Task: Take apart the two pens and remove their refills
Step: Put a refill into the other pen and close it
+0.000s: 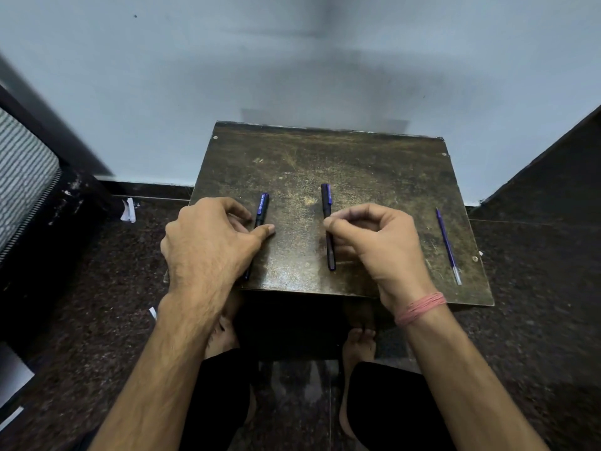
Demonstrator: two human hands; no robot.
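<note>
Head view: a person seated at a small dark worn table [341, 157], both forearms reaching in from 6 o'clock.
Left pen [261, 211]: dark with a purple clip, lying on the table at about 9 o'clock from the table's centre, its length running 12 to 6 o'clock; the lower part is hidden under the left hand.
Left hand [208, 242]: fingers curled over the left pen, thumb stretched toward 3 o'clock with its tip touching the barrel; whether the fingers truly clasp the pen cannot be told.
Right pen [327, 222]: dark with a purple clip, lying near the table's centre, parallel to the left pen and well apart from it.
Right hand [374, 245]: fingers curled, thumb and forefinger meeting at the middle of the right pen in what appears a pinch on the barrel.
Refill [448, 247]: thin purple rod with a clear tip, lying alone at 3 o'clock near the table's right edge, clear tip toward 6 o'clock.
Wrist thread [421, 308]: pink band wound round the right wrist.
Floor [97, 288]: dark speckled stone; scraps of paper [128, 210] lie at 9 o'clock beside the table.
</note>
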